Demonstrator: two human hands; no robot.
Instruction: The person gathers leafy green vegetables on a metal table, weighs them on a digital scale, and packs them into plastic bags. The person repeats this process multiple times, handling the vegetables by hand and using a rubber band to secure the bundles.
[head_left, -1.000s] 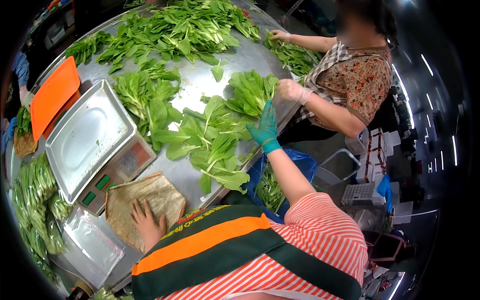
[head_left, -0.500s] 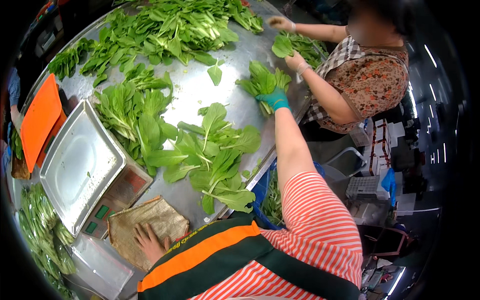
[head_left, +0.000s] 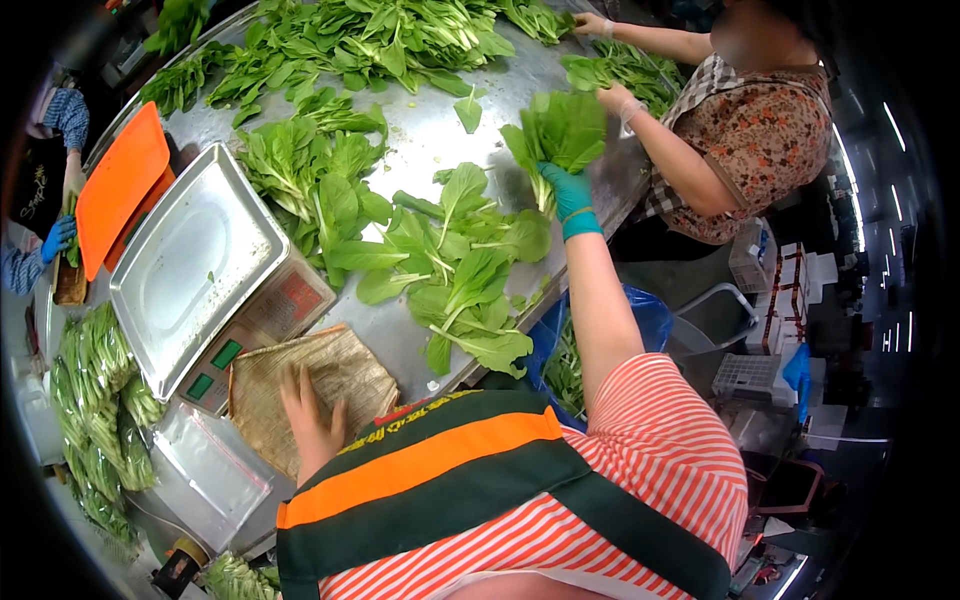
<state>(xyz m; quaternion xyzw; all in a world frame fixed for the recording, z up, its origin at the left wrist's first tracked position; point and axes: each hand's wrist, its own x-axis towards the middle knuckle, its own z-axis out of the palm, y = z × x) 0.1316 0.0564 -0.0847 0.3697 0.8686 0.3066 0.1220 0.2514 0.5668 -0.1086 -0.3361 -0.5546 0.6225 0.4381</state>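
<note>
The right hand (head_left: 567, 193) grips 1 leafy bunch (head_left: 561, 130) over the metal table (head_left: 428, 135), how tightly I can't tell, so a loose hold could spill it, while the left hand (head_left: 314, 420) lies spread on a brown mat (head_left: 357, 378).

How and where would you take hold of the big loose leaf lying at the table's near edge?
Probably best to pinch the leaf by its pale stem, from above and the person's left: the stem is narrow and points left, while the broad blade spreads right, toward the edge of the table.
</note>
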